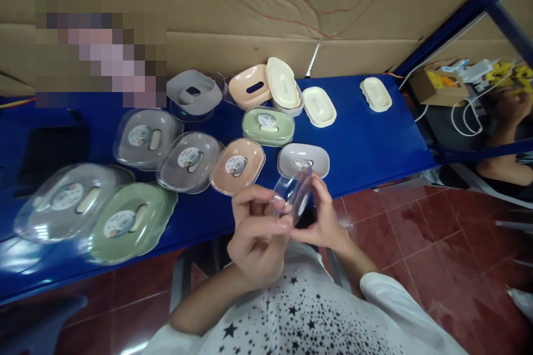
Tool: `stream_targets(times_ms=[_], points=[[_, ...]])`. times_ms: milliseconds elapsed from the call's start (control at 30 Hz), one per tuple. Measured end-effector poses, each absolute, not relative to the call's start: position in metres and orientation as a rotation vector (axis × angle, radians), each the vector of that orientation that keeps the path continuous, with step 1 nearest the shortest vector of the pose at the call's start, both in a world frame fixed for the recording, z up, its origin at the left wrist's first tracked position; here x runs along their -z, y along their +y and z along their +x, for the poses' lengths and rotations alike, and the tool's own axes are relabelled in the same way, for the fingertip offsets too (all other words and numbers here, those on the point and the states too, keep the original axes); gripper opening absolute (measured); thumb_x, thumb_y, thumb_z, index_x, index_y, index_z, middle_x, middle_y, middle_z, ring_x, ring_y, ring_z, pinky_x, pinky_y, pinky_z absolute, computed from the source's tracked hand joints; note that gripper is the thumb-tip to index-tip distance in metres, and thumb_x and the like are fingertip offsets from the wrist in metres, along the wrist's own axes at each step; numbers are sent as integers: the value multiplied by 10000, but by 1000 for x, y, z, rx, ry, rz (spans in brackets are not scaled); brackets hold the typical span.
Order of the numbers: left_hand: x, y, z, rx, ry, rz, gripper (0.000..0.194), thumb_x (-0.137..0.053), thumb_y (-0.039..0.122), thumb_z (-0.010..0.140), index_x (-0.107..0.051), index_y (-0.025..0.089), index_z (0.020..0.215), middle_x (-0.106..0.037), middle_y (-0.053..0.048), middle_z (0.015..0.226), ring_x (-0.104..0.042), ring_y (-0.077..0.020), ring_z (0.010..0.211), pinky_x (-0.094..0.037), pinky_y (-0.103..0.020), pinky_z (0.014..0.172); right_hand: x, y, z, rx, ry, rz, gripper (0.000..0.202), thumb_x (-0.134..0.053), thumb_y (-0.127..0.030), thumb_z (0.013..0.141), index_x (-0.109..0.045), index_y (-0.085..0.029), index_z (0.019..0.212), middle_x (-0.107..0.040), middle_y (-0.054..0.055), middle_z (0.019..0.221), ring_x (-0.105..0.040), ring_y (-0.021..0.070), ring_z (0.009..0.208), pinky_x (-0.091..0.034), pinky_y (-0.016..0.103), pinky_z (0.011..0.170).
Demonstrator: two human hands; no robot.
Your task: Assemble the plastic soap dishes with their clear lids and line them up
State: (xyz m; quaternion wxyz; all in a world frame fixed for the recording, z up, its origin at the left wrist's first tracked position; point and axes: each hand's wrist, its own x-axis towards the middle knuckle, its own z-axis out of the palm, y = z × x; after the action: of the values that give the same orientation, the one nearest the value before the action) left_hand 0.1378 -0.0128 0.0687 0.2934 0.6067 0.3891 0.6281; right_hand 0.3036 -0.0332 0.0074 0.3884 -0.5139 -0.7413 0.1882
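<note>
Both hands hold a clear plastic cover (295, 191) in front of my chest, at the table's front edge. My left hand (259, 241) grips its left side with curled fingers. On the right side, my right hand (322, 216) has thumb and fingers around the cover, near a round white label. Just behind it lies a pale grey oval dish (287, 160) with a small white piece on it. A green lidded box (268, 126) and a peach box (237, 166) with a label stand nearby.
Grey boxes (189, 162) and another green box (133, 222) cover the left part of the blue table (353, 150). Cream trays (319, 106) lie toward the back. At the right, beyond a blue frame, are a cardboard box (441, 86) and another person's arm (506, 127).
</note>
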Motion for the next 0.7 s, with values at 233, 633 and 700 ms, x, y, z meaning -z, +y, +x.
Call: stream_targets(times_ms=[233,633,700], points=[[-47,21,137,-1382,1146,1867,336,-627,184,1062,-621,353,1352,-448,-52,1602,-723,-201,1170,-668,-451,1015,-24,-1,351,-382,-1940,-1439,1050,-789,-400,930,-100,-380,1722,-300,133,1757,-293,393,1651,-366,691,1304],[2,32,142,-981,1211,2128,593,-628,215,1075,-430,315,1625,-515,-156,1582,-752,-221,1091,-655,-432,997,-41,48,409,-682,-2342,-1355,733,-710,-291,982,-415,-373,1648,-294,58,1798,-316,341,1653,-359,619,1307],[4,31,140,-953,1226,2130,599,-609,218,1085,-407,331,1637,-507,-151,1597,-751,-221,1103,-653,-437,1004,-33,46,404,-639,-2328,-1374,726,-727,-385,1003,-411,-387,1656,-299,58,1796,-327,341,1648,-390,608,1296]])
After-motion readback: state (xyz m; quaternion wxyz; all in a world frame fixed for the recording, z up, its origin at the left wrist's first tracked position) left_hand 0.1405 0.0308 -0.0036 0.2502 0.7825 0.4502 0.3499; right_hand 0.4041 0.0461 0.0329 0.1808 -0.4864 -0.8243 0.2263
